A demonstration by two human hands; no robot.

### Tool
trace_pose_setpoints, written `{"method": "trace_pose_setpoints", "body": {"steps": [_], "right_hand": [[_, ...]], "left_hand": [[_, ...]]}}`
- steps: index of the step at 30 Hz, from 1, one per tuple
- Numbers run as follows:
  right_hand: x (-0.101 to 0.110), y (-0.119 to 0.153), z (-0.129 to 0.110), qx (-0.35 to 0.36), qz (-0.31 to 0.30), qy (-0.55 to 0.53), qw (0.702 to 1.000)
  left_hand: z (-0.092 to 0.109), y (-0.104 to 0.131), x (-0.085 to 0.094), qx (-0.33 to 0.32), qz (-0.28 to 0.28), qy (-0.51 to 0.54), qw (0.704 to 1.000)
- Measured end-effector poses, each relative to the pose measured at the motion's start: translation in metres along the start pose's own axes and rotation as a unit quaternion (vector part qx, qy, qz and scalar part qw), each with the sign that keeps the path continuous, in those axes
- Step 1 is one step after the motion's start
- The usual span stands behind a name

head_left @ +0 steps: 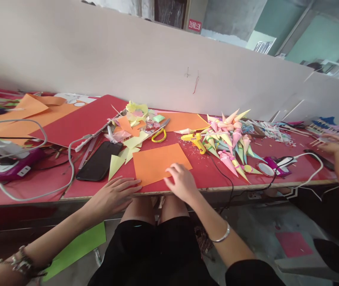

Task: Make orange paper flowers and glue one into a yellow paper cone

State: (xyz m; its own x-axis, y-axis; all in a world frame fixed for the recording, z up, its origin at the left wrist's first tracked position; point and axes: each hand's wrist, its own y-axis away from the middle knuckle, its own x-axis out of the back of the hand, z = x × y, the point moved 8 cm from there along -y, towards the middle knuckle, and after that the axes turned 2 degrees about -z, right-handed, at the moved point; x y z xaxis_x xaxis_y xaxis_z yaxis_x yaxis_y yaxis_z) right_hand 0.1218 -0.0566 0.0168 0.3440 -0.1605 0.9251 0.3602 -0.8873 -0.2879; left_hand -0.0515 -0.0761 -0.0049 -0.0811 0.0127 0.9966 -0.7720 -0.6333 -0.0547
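Note:
An orange paper sheet (156, 163) lies flat near the front edge of the red table (50, 186). My left hand (114, 194) rests palm down at the sheet's near left corner, fingers spread and fingertips touching its edge. My right hand (181, 180) presses on the sheet's near right edge with fingers curled downward. Neither hand holds anything. Behind the sheet lie yellow-handled scissors (159, 135) and a yellow glue gun (195, 140).
A black phone (99, 161) and yellow paper scraps (126, 153) lie left of the sheet. A pile of coloured paper cones (232, 145) sits to the right. Cables and a purple device (10, 167) occupy the left. Another person's hand (334, 149) works at far right.

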Motion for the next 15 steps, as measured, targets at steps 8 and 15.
{"method": "trace_pose_setpoints", "body": {"steps": [8, 15], "right_hand": [[-0.033, -0.026, -0.028, -0.01, -0.015, -0.061, 0.998], [-0.016, -0.013, 0.031, -0.074, -0.021, -0.053, 0.996]], "left_hand": [[0.007, 0.0, 0.001, 0.017, -0.016, -0.012, 1.0], [0.001, 0.003, -0.002, 0.015, 0.003, 0.006, 1.0]]}}
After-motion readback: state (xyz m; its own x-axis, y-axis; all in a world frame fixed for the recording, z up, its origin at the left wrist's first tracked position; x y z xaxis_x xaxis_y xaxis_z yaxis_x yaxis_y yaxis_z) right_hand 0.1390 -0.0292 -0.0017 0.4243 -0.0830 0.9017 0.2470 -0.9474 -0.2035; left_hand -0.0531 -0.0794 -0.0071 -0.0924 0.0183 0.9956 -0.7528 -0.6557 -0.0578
